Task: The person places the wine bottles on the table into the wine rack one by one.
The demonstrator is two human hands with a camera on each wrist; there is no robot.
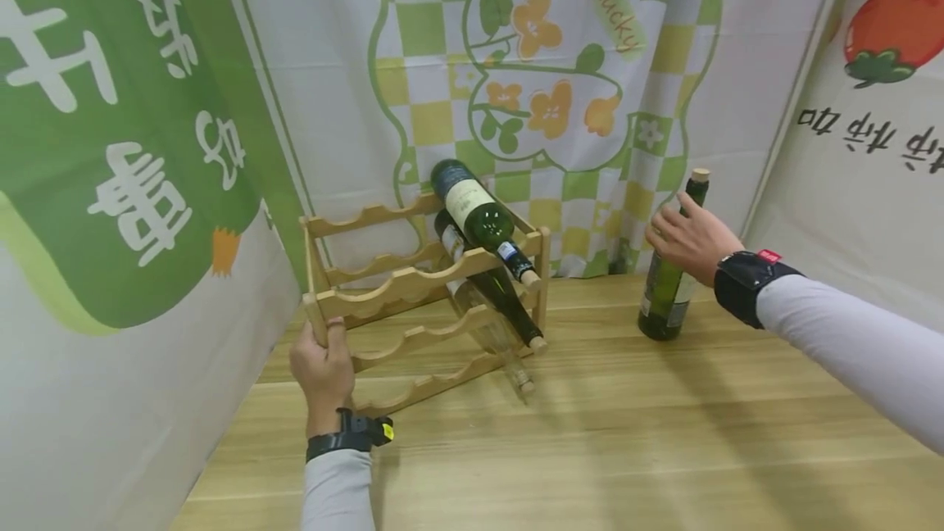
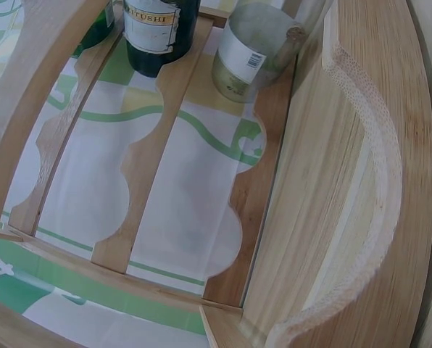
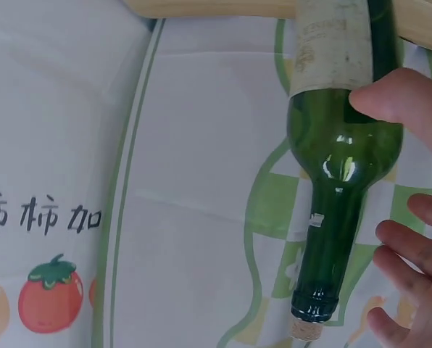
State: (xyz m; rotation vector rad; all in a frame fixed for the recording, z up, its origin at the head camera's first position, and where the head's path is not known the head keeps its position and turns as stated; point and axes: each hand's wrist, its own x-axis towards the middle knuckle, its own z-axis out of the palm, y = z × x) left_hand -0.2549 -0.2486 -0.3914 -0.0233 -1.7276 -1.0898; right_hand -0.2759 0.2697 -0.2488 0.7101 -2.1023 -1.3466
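Note:
In the head view my left hand point(image 1: 324, 367) grips the front left post of a wooden wine rack point(image 1: 398, 281). A green wine bottle point(image 1: 489, 224) lies in its top tier, a darker wine bottle point(image 1: 509, 301) in the middle one, and a clear glass bottle point(image 1: 498, 341) in the lowest. At the right, a corked green wine bottle point(image 1: 667, 306) stands upright on the table. My right hand point(image 1: 693, 242) is at its upper part. The right wrist view has the thumb point(image 3: 397, 101) over the bottle's shoulder, the other fingers loosely bent beside the neck, not wrapped round it.
The wooden table point(image 1: 590, 449) carries the rack and the standing bottle. Behind them hangs a printed curtain point(image 1: 435, 39); a green and white cloth point(image 1: 147, 187) is on the left, and a white one with a tomato print point(image 1: 885, 31) on the right.

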